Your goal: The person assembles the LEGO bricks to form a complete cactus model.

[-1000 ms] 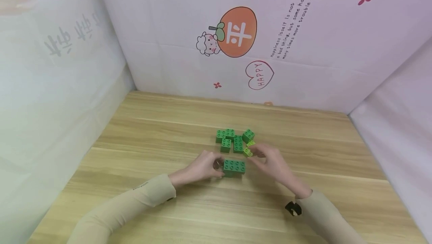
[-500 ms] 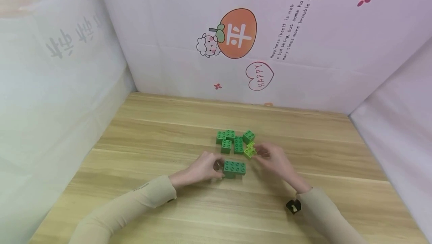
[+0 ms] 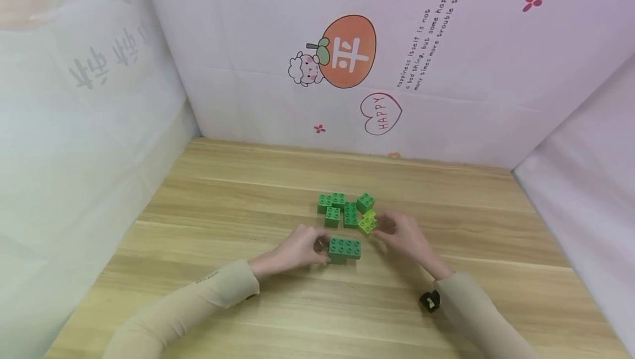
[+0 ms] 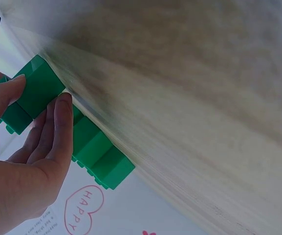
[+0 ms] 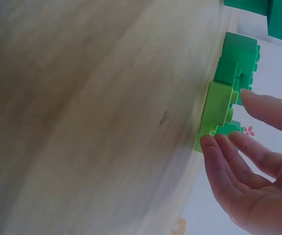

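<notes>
In the head view my left hand [image 3: 297,248] pinches a stack of green toy building bricks [image 3: 344,247] between thumb and fingers. Its top brick is long and overhangs a shorter one on the right. The left wrist view shows the thumb against one side of the stacked bricks [image 4: 39,88]. My right hand [image 3: 404,235] hovers beside two lime-green bricks [image 3: 367,224] that sit close together. In the right wrist view its thumb and fingers are parted and loosely bent around the nearer lime brick [image 5: 217,104], with nothing gripped. Whether a fingertip touches it, I cannot tell.
Several green bricks lie behind the stack, including a long brick [image 3: 350,214] and a small brick [image 3: 332,216]. Another small green brick [image 3: 365,202] stands behind the lime ones. Printed white cloth [image 3: 248,83] walls off the wooden table [image 3: 238,182] at the back and sides.
The front lime brick has shifted slightly right, against the other lime brick. My right hand has drawn back a little to the right from it. My left hand keeps its hold in place.
</notes>
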The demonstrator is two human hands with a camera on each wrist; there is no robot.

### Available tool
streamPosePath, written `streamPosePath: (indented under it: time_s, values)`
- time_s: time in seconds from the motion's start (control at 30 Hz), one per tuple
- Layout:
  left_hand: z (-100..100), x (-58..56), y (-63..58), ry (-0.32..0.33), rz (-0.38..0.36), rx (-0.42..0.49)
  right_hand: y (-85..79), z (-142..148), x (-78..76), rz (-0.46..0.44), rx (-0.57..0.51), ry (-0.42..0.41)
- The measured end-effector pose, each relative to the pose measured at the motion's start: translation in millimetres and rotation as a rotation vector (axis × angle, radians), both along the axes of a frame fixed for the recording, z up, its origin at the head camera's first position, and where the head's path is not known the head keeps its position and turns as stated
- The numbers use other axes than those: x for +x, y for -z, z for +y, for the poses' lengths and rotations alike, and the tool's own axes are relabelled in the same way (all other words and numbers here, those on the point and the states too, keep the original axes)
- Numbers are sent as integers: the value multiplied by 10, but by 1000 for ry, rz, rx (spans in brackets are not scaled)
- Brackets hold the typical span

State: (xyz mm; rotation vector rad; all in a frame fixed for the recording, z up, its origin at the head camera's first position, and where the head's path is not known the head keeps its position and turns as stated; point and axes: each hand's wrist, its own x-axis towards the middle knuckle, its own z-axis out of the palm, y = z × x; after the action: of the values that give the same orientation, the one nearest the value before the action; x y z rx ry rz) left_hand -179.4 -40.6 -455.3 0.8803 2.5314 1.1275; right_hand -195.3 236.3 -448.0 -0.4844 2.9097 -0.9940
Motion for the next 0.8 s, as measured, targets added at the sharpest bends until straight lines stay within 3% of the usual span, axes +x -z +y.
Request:
streamPosePath:
  time_s: [0.33, 0.8]
  values:
    - [1, -9, 20, -3, -2, -3, 21, -32, -59, -58, 30, 26]
    - [3, -12, 10, -4, -14, -14, 41, -84, -73, -53, 51, 24]
